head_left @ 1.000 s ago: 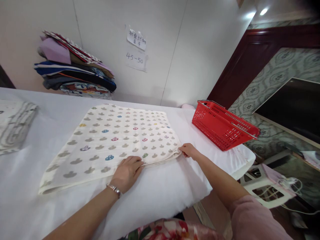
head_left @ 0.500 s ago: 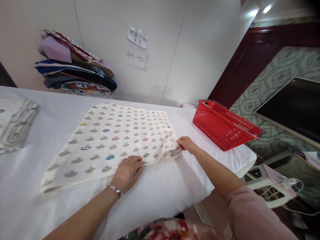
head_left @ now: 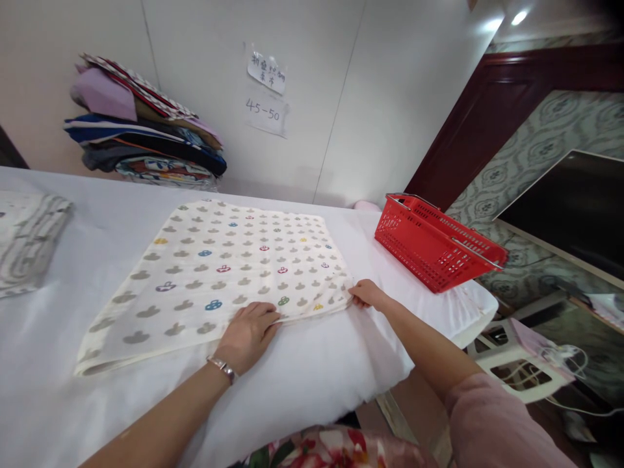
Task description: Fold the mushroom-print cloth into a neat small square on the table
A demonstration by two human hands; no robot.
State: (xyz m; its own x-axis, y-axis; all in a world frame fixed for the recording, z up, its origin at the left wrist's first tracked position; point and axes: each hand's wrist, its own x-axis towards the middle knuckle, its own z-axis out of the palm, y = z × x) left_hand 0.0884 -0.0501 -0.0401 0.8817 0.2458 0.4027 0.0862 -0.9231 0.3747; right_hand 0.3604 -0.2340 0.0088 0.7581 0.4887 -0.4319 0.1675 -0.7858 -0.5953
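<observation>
A cream cloth printed with small grey and coloured shapes lies folded flat on the white padded table. My left hand, a bracelet at its wrist, pinches the cloth's near edge around the middle. My right hand pinches the cloth's near right corner, low against the table.
A red plastic basket sits at the table's right end. A stack of folded fabrics leans against the back wall. A grey-striped folded cloth lies at far left. Paper notes hang on the wall. A white stool stands right of the table.
My right hand lifted the cloth's right corner half a second ago and has now pulled it back down flat. My left hand stayed put on the near edge.
</observation>
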